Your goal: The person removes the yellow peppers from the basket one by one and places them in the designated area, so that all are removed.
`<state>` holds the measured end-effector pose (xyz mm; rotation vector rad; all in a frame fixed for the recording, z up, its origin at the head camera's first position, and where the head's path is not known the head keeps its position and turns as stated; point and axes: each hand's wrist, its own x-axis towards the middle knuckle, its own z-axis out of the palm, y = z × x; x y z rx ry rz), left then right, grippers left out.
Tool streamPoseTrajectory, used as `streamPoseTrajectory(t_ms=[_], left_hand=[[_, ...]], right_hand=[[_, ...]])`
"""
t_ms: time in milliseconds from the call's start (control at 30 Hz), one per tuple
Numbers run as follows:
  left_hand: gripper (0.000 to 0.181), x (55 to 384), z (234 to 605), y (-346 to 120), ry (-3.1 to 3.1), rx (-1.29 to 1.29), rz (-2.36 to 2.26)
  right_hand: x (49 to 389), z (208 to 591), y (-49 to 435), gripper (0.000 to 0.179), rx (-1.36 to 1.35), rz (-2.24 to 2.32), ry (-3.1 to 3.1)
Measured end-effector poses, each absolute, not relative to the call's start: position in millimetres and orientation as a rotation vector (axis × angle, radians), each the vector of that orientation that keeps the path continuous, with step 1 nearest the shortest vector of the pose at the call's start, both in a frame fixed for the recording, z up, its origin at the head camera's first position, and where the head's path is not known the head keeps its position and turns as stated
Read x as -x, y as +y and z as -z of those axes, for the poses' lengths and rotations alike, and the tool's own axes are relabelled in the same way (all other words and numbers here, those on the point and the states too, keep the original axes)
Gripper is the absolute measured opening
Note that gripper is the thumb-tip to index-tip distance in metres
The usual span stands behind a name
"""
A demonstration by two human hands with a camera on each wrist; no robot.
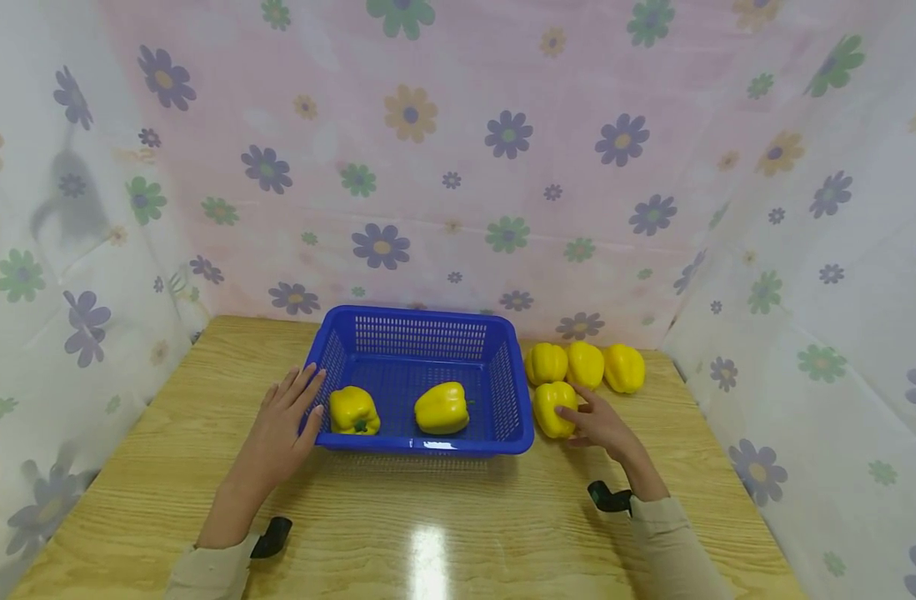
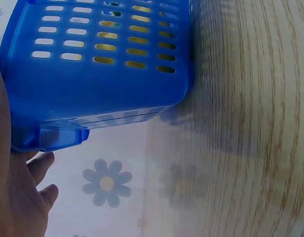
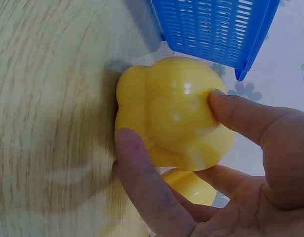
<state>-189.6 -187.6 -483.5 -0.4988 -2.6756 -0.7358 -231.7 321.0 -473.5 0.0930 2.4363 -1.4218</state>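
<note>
Only the head view shows all three spare peppers [image 1: 585,365] beyond the right hand [image 1: 603,427], which grasps a yellow bell pepper [image 1: 553,408] beside the blue basket [image 1: 488,447]; the right wrist view reveals its glossy, bulging lobes. The left hand [image 1: 277,427] lies unclenched on the basket's rim.

Head view: from above the near side of the worktop [image 1: 503,533], facing forward and down. Left-wrist view: close-range, turned sideways, facing the end wall of the blue plastic basket [image 2: 107,86]. Right-wrist view: likewise sideways, close upon a yellow bell pepper [image 3: 174,111]. All three share the basket.
</note>
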Motion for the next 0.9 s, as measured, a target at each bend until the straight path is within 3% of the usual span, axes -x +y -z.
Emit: streamPoseTrajectory(t_ms=[400, 700, 900], left_hand=[[0.051, 190.1, 485.4, -188.0, -2.673, 0.488, 0.728], [0.051, 191.0, 485.8, -188.3, -2.671, 0.490, 0.739], [0.051, 191.6, 485.7, -188.5, -2.671, 0.492, 0.748]], right_hand=[[228.0, 469.3, 321.7, 0.082, -0.130, 1.295, 2.536], [220.4, 445.1, 322.1, 0.092, -0.075, 1.111, 2.698], [214.5, 424.7, 311.2, 0.087, -0.034, 1.152, 2.753]])
